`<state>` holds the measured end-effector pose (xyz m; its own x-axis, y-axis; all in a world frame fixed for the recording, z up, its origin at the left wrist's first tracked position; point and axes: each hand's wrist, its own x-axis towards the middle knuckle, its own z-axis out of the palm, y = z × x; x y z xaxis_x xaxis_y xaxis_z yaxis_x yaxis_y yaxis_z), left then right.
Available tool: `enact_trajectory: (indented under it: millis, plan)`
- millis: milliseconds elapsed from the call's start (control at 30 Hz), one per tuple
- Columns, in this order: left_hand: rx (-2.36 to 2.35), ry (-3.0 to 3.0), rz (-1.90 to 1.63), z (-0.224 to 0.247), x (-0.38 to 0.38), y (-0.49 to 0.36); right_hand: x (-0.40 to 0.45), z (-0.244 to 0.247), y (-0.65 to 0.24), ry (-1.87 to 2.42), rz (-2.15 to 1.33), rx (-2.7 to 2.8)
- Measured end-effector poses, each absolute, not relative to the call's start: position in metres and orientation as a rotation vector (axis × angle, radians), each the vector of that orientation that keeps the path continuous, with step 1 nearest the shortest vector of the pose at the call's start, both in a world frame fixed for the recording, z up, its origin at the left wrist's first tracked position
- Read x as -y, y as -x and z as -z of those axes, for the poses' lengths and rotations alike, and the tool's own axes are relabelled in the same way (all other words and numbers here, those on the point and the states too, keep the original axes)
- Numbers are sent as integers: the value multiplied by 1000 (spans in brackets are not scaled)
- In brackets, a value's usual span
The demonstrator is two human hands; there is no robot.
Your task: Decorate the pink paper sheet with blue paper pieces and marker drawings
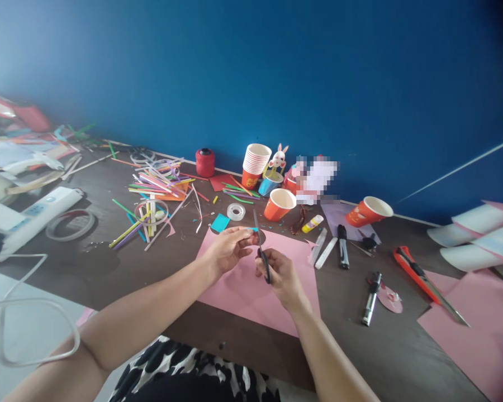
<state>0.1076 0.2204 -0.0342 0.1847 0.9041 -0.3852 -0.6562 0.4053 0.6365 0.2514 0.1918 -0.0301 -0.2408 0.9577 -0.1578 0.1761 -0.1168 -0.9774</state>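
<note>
My right hand [279, 273] grips a pair of scissors [265, 266] by its black handles, with the blades pointing up and away from me. Close to the blades, my left hand [232, 245] pinches a small piece of blue paper [255, 229], of which only an edge shows past the fingertips. Both hands are above a pink sheet of paper [251, 304] lying on the dark table. A blue paper square [220, 223] and a roll of clear tape [236, 212] lie just beyond the left hand.
Orange paper cups [280, 205] stand toward the wall, beside a stacked column of cups [256, 166]. Colourful strips [159, 181] are heaped at the left near a power strip [37, 215]. Markers [372, 298] and a red utility knife [430, 285] lie at the right.
</note>
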Motion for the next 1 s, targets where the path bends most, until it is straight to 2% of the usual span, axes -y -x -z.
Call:
enact_trajectory:
  millis: [1000]
  plan:
    - [-858, -296, -1172, 34, -223, -106, -194, 36, -253, 1323, -1378, 1454]
